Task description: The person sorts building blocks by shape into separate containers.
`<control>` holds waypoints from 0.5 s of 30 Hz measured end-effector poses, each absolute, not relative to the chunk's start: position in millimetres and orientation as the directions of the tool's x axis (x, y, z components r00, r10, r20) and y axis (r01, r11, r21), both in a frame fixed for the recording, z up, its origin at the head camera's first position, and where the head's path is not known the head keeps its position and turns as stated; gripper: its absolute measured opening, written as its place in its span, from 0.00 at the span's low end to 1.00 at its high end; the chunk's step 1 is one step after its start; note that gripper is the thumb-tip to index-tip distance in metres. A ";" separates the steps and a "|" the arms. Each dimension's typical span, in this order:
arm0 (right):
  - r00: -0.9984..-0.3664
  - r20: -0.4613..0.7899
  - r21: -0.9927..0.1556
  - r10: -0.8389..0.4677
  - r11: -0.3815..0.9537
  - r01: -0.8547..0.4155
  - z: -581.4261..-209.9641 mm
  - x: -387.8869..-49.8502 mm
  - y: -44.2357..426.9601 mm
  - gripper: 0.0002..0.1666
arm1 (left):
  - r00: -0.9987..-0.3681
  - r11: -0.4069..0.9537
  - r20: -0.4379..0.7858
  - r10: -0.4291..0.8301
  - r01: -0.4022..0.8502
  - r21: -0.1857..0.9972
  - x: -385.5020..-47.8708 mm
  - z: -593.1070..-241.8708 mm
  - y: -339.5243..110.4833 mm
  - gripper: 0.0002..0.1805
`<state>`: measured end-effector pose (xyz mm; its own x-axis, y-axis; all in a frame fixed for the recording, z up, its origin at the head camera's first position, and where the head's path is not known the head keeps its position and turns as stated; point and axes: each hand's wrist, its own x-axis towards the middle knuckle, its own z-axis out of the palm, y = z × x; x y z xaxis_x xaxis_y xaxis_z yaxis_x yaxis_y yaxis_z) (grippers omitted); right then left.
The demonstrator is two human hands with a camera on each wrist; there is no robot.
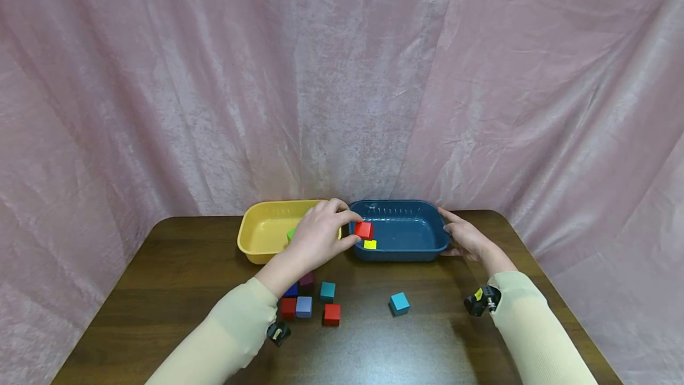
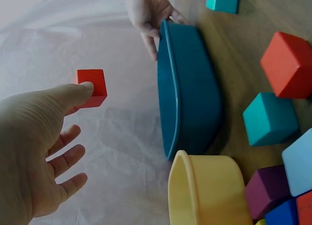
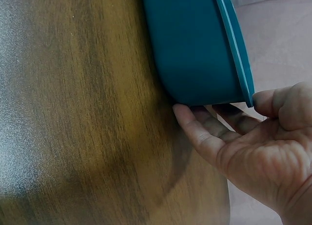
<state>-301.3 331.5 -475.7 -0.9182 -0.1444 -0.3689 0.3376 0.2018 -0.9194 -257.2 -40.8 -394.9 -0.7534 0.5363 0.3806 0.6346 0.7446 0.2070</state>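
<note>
Red cube pinched in the left hand above the blue container, right hand at its far end

The left hand (image 1: 322,233) pinches a red cube (image 1: 364,230) between the thumb and a finger mostly hidden behind it; in the left wrist view the other three fingers spread loosely, slightly bent and away from the cube. The cube is in the air, over the left end of the blue container (image 1: 395,255) in the head view. The right hand (image 1: 467,239) is at the right end of that container, its fingers spread and only slightly bent. Its fingertips meet the outside of the end wall and its thumb tip is at the rim; how firmly it presses, I cannot tell.

Inside the blue container, a yellow block (image 1: 370,245) lies near the front left, just below the held cube in the head view. To the left stands the yellow container (image 1: 262,254), partly covered by the left hand, with a green block (image 1: 290,234) showing inside; anything else behind the hand cannot be seen.

On the wooden table (image 1: 133,278), in front of the containers, are a purple cube (image 1: 307,279), a dark blue cube (image 1: 291,290), a light blue cube (image 1: 304,307), a teal cube (image 1: 328,291) and two more red cubes (image 1: 332,315), with a cyan cube (image 1: 399,303) apart to the right
</note>
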 end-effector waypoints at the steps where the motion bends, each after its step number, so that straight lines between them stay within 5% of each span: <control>1: -0.919 -0.368 -0.919 -0.140 0.203 0.337 -476.1 -301.7 331.4 0.39 | -0.757 0.747 0.377 0.533 0.631 0.210 -258.9 -393.7 -40.3 0.21; 15: -0.908 -0.389 -0.915 -0.156 0.178 0.362 -477.6 -302.0 331.4 0.40 | -0.801 0.786 0.329 0.500 0.579 0.218 -284.8 -385.2 -30.3 0.20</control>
